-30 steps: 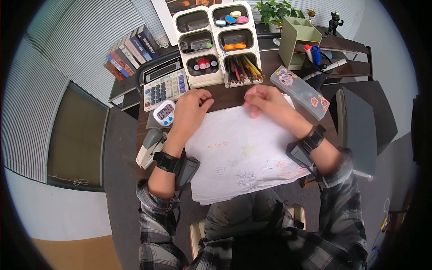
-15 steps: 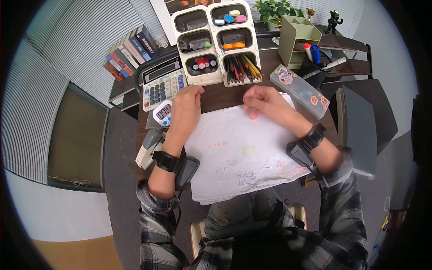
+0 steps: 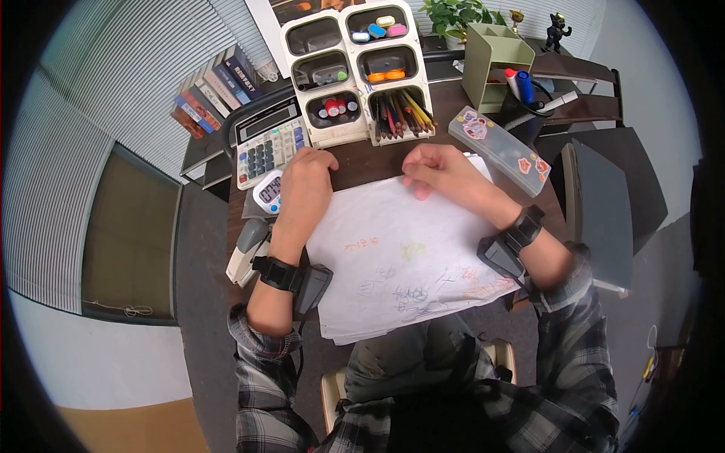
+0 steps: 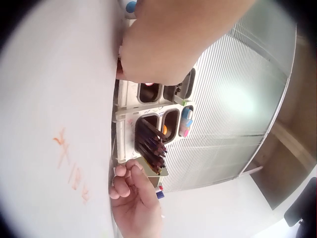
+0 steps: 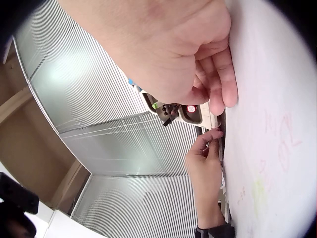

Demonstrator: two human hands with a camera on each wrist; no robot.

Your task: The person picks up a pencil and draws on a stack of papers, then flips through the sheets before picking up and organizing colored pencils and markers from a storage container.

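Note:
My left hand (image 3: 306, 185) is loosely curled at the upper left corner of a stack of white paper (image 3: 362, 219), beside a white digital timer (image 3: 268, 192). Its thumb is hidden in the head view; in the right wrist view its fingertips (image 5: 216, 134) come down by the organizer's front edge. Over the paper's top edge lies my right hand (image 3: 453, 177), fingers relaxed and bent, nothing seen in them. Coloured scribbles mark the sheet. Just beyond the hands stands a white organizer (image 3: 325, 139) holding colored pencils (image 3: 402, 117), erasers (image 3: 387, 29) and small red-and-white items.
A calculator (image 3: 268, 151) and a grey-and-white stapler (image 3: 249, 245) lie on the left. Right of the organizer are a stickered pencil case (image 3: 502, 151), a green desk holder (image 3: 483, 68) and markers (image 3: 525, 87). Books (image 3: 219, 87) stand at the back left.
My left hand has turned over slightly, its thumb drawn in out of sight. The right hand has hardly moved. The head view has shifted a little.

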